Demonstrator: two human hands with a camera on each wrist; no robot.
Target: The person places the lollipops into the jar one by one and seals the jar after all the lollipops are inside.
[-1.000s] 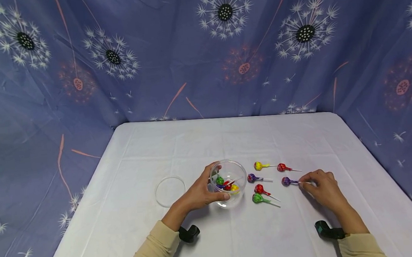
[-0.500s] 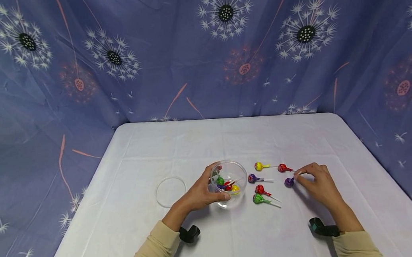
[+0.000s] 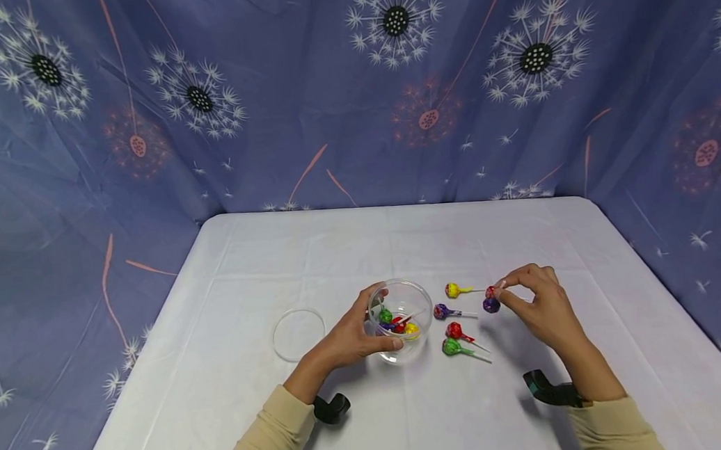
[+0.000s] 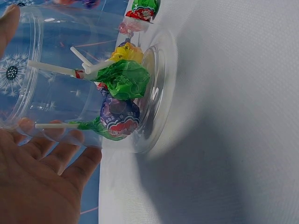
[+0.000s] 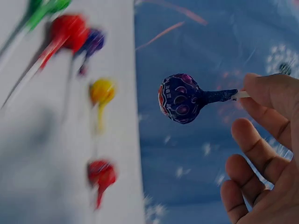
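Note:
My left hand (image 3: 349, 337) holds a clear plastic jar (image 3: 407, 353) from its left side, the thumb across its front. Inside the jar, in the left wrist view, lie wrapped lollipops, among them a green lollipop (image 4: 125, 80), a purple lollipop (image 4: 120, 114) and a yellow lollipop (image 4: 130, 52). Raised above the table, my right hand (image 3: 547, 306) pinches another purple lollipop (image 5: 180, 99) by its white stick between thumb and index finger. Its head points away from the hand, and the other fingers are loosely bent. In the head view it overlaps a red lollipop (image 5: 102, 173) lying on the table.
Between the jar and my right hand lie a yellow lollipop (image 3: 452, 290), a purple lollipop (image 3: 442, 311), a red lollipop (image 3: 454, 331) and a green lollipop (image 3: 451, 347). A clear round lid (image 3: 273, 337) lies left of the jar on the white tablecloth (image 3: 275, 259).
My right hand has picked up the purple lollipop by its stick and moved it up and to the left. The left hand and jar have stayed in place.

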